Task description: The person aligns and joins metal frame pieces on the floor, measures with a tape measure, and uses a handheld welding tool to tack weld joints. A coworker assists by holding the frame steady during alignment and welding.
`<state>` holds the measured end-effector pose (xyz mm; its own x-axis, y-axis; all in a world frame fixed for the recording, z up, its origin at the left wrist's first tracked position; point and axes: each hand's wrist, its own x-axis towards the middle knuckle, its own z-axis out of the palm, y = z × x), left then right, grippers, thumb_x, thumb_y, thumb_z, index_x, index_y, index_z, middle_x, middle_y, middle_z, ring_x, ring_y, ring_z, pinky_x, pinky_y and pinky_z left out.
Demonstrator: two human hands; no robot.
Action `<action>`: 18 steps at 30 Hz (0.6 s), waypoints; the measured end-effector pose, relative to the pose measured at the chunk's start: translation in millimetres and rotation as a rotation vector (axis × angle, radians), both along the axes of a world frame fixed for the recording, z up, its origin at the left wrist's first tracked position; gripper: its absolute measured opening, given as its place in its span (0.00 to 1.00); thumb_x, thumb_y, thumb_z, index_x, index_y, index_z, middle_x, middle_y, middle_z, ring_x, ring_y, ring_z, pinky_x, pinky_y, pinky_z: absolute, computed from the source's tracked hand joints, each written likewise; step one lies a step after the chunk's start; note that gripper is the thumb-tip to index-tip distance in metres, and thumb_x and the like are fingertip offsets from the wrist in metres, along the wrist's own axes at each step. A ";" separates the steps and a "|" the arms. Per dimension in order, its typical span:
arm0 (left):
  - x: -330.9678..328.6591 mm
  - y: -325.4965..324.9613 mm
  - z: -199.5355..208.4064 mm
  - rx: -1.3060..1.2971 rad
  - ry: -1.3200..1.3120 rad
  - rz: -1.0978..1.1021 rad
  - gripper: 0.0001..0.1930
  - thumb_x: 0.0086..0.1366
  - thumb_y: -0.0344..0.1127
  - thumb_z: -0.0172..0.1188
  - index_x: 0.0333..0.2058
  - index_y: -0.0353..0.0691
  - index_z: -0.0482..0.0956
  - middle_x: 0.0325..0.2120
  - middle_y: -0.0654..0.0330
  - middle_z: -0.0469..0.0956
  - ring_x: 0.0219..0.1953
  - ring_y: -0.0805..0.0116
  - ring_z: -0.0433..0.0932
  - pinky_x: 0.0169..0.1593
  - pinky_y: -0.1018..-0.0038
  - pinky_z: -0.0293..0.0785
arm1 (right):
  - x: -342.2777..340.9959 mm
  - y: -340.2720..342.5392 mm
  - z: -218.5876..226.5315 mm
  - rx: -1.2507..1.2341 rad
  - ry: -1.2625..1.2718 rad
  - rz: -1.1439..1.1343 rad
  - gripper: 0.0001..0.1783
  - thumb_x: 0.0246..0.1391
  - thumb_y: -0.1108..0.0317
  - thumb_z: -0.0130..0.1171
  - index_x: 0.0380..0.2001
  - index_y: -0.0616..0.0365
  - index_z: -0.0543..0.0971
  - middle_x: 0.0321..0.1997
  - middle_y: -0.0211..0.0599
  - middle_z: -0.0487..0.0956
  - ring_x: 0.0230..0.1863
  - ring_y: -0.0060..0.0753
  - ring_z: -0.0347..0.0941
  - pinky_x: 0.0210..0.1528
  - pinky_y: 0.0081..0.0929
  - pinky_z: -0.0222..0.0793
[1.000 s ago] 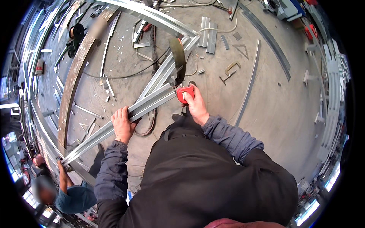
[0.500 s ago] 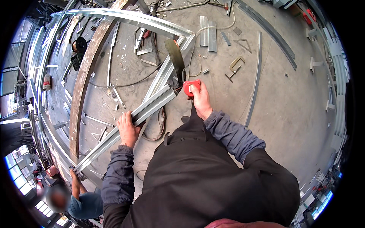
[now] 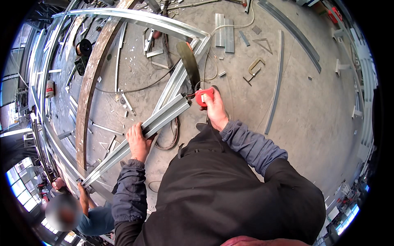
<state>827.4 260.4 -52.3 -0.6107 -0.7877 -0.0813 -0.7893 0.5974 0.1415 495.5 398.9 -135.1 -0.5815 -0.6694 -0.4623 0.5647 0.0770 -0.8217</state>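
My left hand (image 3: pixel 139 141) is wrapped round a silvery metal channel (image 3: pixel 166 119), which slants from the lower left up to the middle. In my right hand (image 3: pixel 216 110) is a red tape measure (image 3: pixel 204 97), held just off the channel's upper right end. A dark strip or cable seems to run between the two, but I cannot make out whether it is the blade. At the channel's far lower left end, another person's hand (image 3: pixel 81 186) touches it. Behind my channel stands a welded metal frame (image 3: pixel 174 84) with an olive-green curved band (image 3: pixel 188 61) at its corner.
A G-clamp (image 3: pixel 255 70), a triangular bracket (image 3: pixel 262 45) and flat metal plates (image 3: pixel 224 35) lie on the concrete floor. Long strips (image 3: pixel 276 82) rest to the right. A rusty beam (image 3: pixel 92 82) stands left. Hoses (image 3: pixel 172 141) curl under the channel.
My right hand has shifted slightly left with the tape measure, closer to the channel's end. The other person has leaned a little to the right. My left hand keeps its hold.
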 end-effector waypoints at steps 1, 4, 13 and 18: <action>-0.7 0.3 1.5 0.017 -0.005 0.011 0.43 0.54 0.51 0.84 0.64 0.40 0.74 0.53 0.53 0.79 0.57 0.46 0.76 0.65 0.52 0.67 | -0.2 -3.2 1.4 0.032 0.021 -0.046 0.33 0.79 0.60 0.62 0.79 0.59 0.66 0.61 0.38 0.82 0.49 0.28 0.83 0.40 0.30 0.86; -0.3 0.3 2.7 0.029 -0.016 0.006 0.44 0.54 0.50 0.85 0.64 0.40 0.74 0.53 0.52 0.78 0.57 0.47 0.76 0.65 0.52 0.66 | 2.2 1.1 13.1 0.043 0.095 0.192 0.32 0.80 0.60 0.61 0.78 0.60 0.66 0.61 0.38 0.82 0.49 0.28 0.83 0.40 0.30 0.86; 1.3 0.1 2.2 0.044 -0.015 0.020 0.44 0.54 0.48 0.85 0.65 0.39 0.73 0.53 0.51 0.78 0.59 0.46 0.76 0.67 0.51 0.66 | 4.5 0.8 11.4 0.082 0.087 0.106 0.34 0.78 0.58 0.62 0.79 0.59 0.66 0.61 0.37 0.82 0.49 0.29 0.83 0.39 0.31 0.85; -0.3 0.3 3.1 0.056 -0.003 0.027 0.45 0.54 0.47 0.85 0.66 0.38 0.73 0.54 0.51 0.78 0.59 0.46 0.76 0.68 0.51 0.66 | -10.8 19.4 4.0 0.116 0.083 0.069 0.36 0.75 0.58 0.66 0.77 0.61 0.69 0.61 0.36 0.81 0.50 0.25 0.82 0.39 0.29 0.84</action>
